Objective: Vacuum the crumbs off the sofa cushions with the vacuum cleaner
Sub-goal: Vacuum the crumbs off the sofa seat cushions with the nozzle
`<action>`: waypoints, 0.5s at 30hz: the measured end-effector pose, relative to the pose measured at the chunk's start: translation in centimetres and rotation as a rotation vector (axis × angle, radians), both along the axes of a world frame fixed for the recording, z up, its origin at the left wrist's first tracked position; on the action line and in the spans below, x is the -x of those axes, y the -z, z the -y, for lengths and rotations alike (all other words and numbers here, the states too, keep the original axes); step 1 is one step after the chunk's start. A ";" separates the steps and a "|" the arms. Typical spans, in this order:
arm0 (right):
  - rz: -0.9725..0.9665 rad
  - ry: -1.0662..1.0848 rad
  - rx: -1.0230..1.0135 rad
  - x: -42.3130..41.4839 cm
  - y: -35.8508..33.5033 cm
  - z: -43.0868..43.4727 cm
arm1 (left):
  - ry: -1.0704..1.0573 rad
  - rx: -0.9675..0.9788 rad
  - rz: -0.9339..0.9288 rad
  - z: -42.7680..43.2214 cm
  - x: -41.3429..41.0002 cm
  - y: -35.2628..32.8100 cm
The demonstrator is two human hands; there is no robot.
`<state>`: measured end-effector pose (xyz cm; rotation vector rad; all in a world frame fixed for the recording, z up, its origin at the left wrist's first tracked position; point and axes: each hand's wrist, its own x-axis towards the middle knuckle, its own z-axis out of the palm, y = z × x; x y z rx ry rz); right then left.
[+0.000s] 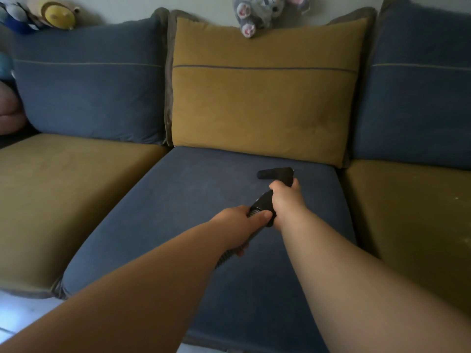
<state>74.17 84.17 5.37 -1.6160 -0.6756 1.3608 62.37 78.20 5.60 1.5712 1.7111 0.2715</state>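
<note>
pushing the nozzle (275,173) further toward the rear of the blue seat cushion (178,200) could, i judge, wedge it in the crease under the mustard back cushion (262,98), where suction might grab loose fabric. with both arms stretched this far out, the ribbed hose (226,258) could also tug back and tip the nozzle off the cloth. i can't tell whether it touches the cushion or hovers just above, at its rear right part. my right hand (286,200) wraps the black tube (262,205) just behind the nozzle. my left hand (242,222) grips right behind it, thumb on top, where the hose begins. a few pale specks (456,198) lie on the mustard seat cushion (407,212) right of the blue one.
</note>
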 end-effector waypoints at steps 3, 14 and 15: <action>-0.025 0.074 -0.008 -0.9 0.2 0.4 | 0.032 0.014 0.013 -0.1 -0.7 -0.1; 0.017 0.224 0.035 -5.2 0.3 1.0 | 0.099 0.020 0.062 -0.5 -4.8 0.4; 0.014 0.235 0.026 -5.2 0.3 0.9 | 0.095 0.019 0.058 -0.7 -4.9 0.4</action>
